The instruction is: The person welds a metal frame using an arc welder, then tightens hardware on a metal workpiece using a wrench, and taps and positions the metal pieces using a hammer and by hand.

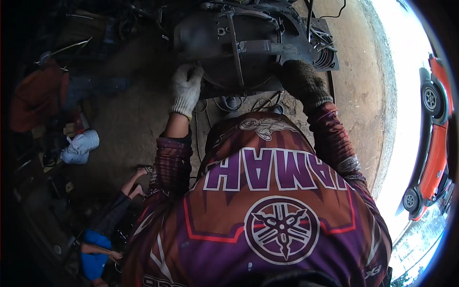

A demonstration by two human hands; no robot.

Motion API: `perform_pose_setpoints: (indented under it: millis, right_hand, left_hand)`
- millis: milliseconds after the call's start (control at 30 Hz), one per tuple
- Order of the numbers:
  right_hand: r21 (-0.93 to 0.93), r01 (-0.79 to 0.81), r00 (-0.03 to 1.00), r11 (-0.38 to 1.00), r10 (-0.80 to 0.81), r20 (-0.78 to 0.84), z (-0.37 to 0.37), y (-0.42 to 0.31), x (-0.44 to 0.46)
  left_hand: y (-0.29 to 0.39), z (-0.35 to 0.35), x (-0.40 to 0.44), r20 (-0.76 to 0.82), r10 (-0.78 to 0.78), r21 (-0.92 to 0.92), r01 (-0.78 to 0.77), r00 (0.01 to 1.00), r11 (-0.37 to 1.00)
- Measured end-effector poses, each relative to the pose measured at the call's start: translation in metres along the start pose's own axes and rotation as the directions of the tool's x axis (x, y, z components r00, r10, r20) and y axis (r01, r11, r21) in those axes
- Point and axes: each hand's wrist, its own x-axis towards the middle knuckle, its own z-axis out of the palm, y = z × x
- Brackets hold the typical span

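Note:
A dark, round metal piece lies in front of me, with a narrow metal bar running across it. My left hand, in a pale knit work glove, is closed at the piece's left edge, its thumb toward the metal. On the opposite side, my right hand wears a darker, dirtier glove and is curled against the right edge. Its fingertips are lost in shadow. A short flat metal strip sits beside the bar, and two small rings lie on the dark surface.
Coiled cable or rod sits right of the work. Cables trail over the dirt floor below. At lower left is another person in a blue shirt; a white bundle lies farther up. A red car stands outside in bright light.

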Motion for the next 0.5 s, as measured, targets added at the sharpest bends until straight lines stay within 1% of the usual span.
perform_pose_setpoints:
  millis: [33,67,100,133,167,200,233,267,300,367,400,467,500]
  right_hand:
    - [-0.078,-0.065,0.997,0.995,0.068,0.03,-0.018,-0.018,-0.01]
    - [-0.159,-0.128,0.989,0.979,0.138,0.055,-0.027,-0.025,-0.015]
    - [-0.164,-0.13,0.989,0.978,0.141,0.054,-0.028,-0.022,-0.017]
    - [-0.197,-0.017,1.0,0.98,0.02,0.01,-0.028,-0.016,-0.021]
    - [-0.235,0.092,0.994,0.968,-0.102,-0.029,-0.026,-0.01,-0.024]
    - [-0.236,0.083,0.995,0.968,-0.092,-0.025,-0.023,-0.007,-0.027]
    - [-0.164,0.065,0.989,0.984,-0.085,-0.12,-0.019,-0.005,-0.029]
    - [-0.088,0.053,0.974,0.995,-0.071,-0.214,-0.013,-0.004,-0.031]
    - [-0.084,0.043,0.976,0.996,-0.06,-0.208,-0.006,-0.001,-0.031]
    - [-0.017,0.121,0.948,0.992,-0.121,-0.294,0.006,-0.002,-0.029]
    - [-0.016,0.116,0.95,0.993,-0.116,-0.289,0.007,-0.003,-0.03]
    - [-0.043,0.197,0.941,0.979,-0.201,-0.273,0.001,-0.013,-0.033]
    - [-0.044,0.194,0.943,0.98,-0.199,-0.268,0.002,-0.012,-0.032]
  left_hand:
    - [0.002,-0.002,0.001,0.0,0.001,-0.004,-0.001,1.0,1.0]
    - [0.003,-0.004,0.002,0.012,0.045,0.054,-0.045,0.999,0.997]
    - [0.004,-0.006,0.001,0.029,0.086,0.112,-0.088,0.996,0.99]
    - [0.01,-0.01,-0.001,0.033,0.084,0.106,-0.087,0.996,0.991]
    - [0.017,-0.015,-0.003,0.058,0.093,0.199,-0.103,0.994,0.975]
    - [0.022,-0.017,-0.008,0.086,0.1,0.292,-0.121,0.991,0.949]
    - [0.024,-0.016,-0.014,0.096,0.094,0.29,-0.119,0.991,0.95]
    - [0.025,-0.016,-0.02,0.077,0.163,0.392,-0.18,0.984,0.902]
    - [0.025,-0.014,-0.025,0.065,0.233,0.491,-0.234,0.97,0.839]
    - [0.026,-0.007,-0.032,0.086,0.194,0.498,-0.211,0.977,0.841]
    - [0.027,-0.004,-0.034,0.096,0.164,0.506,-0.19,0.982,0.841]
    - [0.021,0.002,-0.034,0.087,0.158,0.521,-0.18,0.984,0.835]
    - [0.019,0.005,-0.035,0.076,0.154,0.536,-0.171,0.985,0.827]
